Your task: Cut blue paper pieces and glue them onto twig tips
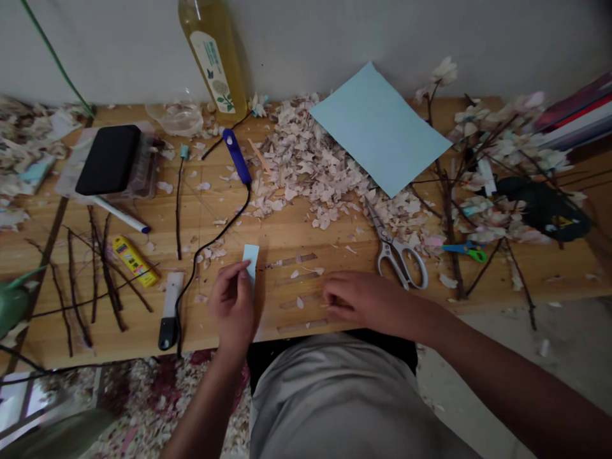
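Note:
My left hand (233, 303) is closed, pinching a narrow light-blue paper strip (251, 258) upright between thumb and fingers above the table's front part. My right hand (354, 298) lies low over the tabletop with its fingers curled together. Its fingertips are beside the right ends of several translucent tape strips (301, 299) stuck to the wood in a row. Whatever those fingers may grip is hidden. A grey-handled pair of scissors (396, 252) lies just beyond the right hand, blades pointing away.
A large light-blue sheet (382, 131) rests on heaped pale petals (310, 159). Flowering branches (447, 217) and small blue-green scissors (466, 249) are at right. Leftward lie a corded blue tool (236, 156), bare twigs (100, 274), a yellow packet (135, 260) and a black box (109, 159). Behind stands a bottle (215, 64).

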Tool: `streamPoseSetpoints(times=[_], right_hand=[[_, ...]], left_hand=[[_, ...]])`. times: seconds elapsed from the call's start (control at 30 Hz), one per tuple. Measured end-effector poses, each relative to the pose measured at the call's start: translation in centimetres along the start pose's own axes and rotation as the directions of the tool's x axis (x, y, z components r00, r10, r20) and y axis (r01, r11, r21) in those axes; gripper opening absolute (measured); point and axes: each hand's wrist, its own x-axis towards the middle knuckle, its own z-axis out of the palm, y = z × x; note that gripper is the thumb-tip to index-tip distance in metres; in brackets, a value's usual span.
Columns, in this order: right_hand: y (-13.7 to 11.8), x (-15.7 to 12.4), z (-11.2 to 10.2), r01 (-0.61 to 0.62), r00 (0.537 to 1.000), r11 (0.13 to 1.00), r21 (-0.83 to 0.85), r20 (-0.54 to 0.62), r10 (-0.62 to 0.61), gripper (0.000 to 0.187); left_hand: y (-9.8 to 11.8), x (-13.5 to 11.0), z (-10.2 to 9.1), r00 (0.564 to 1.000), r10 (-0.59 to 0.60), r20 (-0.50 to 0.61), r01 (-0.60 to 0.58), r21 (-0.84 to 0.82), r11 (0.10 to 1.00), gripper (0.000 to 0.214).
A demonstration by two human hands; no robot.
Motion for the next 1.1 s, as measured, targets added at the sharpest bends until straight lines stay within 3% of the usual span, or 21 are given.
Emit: streamPoseSetpoints(times=[0.13, 0.27, 0.47, 0.63, 0.87, 1.1], right_hand=[[1.1, -1.1, -0.5, -0.194, 0.980, 0.975, 0.106, -0.015, 0.197, 0.010], [1.6, -1.8, 1.1, -0.237, 0.969, 0.933, 0.269, -0.007, 0.248, 0.013], [1.4, -1.6, 2.7, -0.162, 0.982, 0.963, 0.215, -0.059, 0.179, 0.016], [1.1, -1.6, 2.1, -0.110, 0.990, 0.987, 0.120, -0.069, 0.119, 0.013], [-1.0, -0.2, 1.9, -0.058, 0.979, 0.979, 0.198, -0.179, 0.094, 0.009], [-2.4, 3.1, 3.0, 0.020, 0.997, 0.999, 0.041, -0.079, -0.017, 0.010]], left_hand=[[0.1, 0.0, 0.0, 1.000, 0.005, 0.014, -0.005, -0.007, 1.000, 0.020], [0.0, 0.1, 0.0, 0.999, 0.025, 0.020, -0.025, 0.017, 1.000, 0.021], [0.0, 0.0, 0.1, 1.000, 0.025, 0.010, -0.025, -0.005, 1.000, 0.020], [0.2, 0.0, 0.1, 1.000, 0.016, 0.008, -0.016, -0.004, 1.000, 0.019], [0.1, 0.0, 0.1, 1.000, 0.013, 0.012, -0.013, 0.016, 1.000, 0.022], [0.2, 0.0, 0.1, 1.000, 0.017, -0.004, -0.017, -0.014, 1.000, 0.019]])
